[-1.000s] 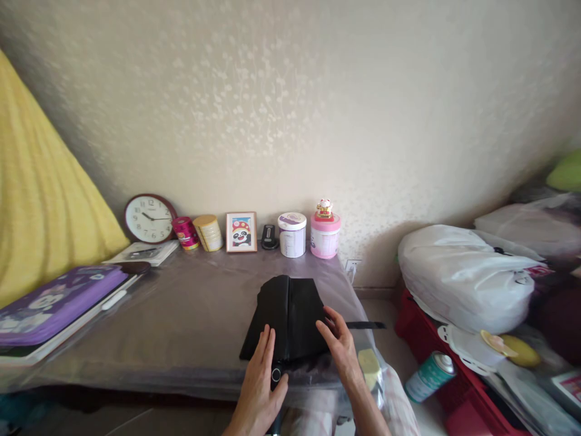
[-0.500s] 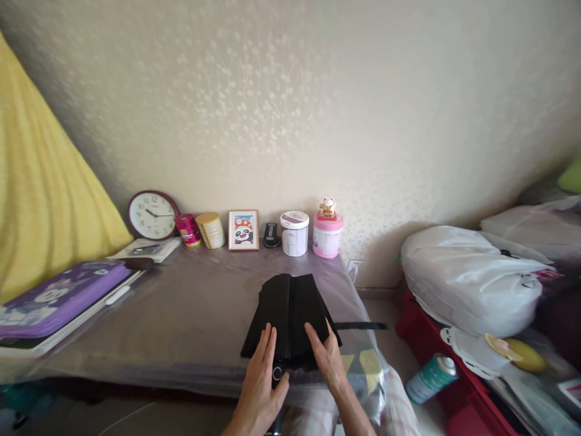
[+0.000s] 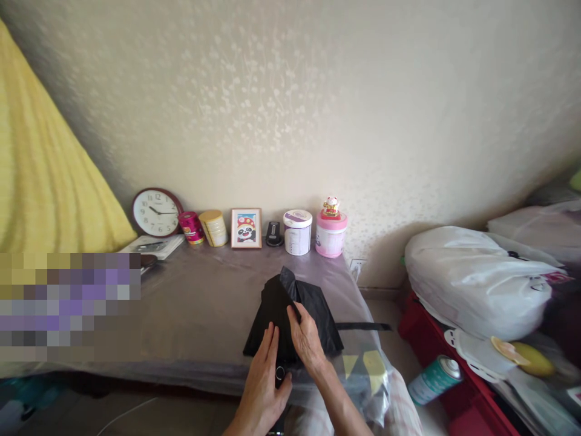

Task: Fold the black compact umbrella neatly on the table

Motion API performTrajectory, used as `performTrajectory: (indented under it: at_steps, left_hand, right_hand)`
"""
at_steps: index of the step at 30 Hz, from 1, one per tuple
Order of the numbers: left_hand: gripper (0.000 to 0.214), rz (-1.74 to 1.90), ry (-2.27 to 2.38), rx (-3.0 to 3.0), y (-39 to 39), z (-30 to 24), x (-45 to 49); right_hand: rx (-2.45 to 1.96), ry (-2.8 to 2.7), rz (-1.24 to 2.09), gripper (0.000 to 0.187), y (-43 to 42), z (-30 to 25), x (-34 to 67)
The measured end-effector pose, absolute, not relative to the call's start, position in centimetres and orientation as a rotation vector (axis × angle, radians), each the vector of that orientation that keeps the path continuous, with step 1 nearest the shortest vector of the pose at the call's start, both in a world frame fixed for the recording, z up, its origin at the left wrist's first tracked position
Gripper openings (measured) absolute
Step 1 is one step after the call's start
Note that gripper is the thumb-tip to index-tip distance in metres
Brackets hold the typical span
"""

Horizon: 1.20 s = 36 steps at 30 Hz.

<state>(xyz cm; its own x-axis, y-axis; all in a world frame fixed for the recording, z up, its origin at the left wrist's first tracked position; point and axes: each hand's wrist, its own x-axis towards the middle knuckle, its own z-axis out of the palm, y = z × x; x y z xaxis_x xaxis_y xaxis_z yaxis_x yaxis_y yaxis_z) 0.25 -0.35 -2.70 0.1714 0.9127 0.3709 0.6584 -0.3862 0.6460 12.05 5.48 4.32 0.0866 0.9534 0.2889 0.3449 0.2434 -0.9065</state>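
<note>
A black folding umbrella (image 3: 272,303) lies on the table near its front edge, its fabric panels loosely folded and its handle end toward me. My left hand (image 3: 265,378) rests on the left panel with fingers straight and together, the thumb on the other side of the handle, which sits in its grasp. A raised fold of the fabric is pinched by my right hand (image 3: 305,339), fingers and thumb closed on its edge. To the right a black strap (image 3: 363,326) stretches past the table edge.
Along the wall stand a clock (image 3: 157,212), a pink tin (image 3: 190,227), a yellow container (image 3: 213,228), a panda picture (image 3: 246,229) and two tubs (image 3: 297,235). At right are a red bin (image 3: 454,375), a white bag (image 3: 472,278) and a spray can (image 3: 434,380). The far left is pixelated.
My right hand has moved left from the right panel and now lifts a fabric fold toward the middle. The left hand has stayed nearly in place.
</note>
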Motion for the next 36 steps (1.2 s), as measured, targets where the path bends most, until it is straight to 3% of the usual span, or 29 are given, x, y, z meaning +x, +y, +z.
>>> performTrajectory:
  at_steps: [20,24,31,36]
  left_hand:
    - [0.053,1.076,1.567,2.060,-0.7,-3.0,-1.2]
    - [0.028,1.019,1.477,2.019,-1.0,1.0,-3.8]
    - [0.030,1.150,1.374,2.035,0.9,5.5,-2.5]
    - [0.039,0.766,1.227,2.249,3.8,4.5,0.2]
  right_hand:
    - [-1.191,-1.958,0.451,0.029,2.6,3.9,11.3]
    - [-1.144,-2.019,0.411,0.026,2.7,3.7,11.4]
    - [-1.264,-2.225,0.185,0.023,0.9,2.5,10.4]
    - [-1.299,-2.239,-0.040,0.042,0.6,0.2,9.8]
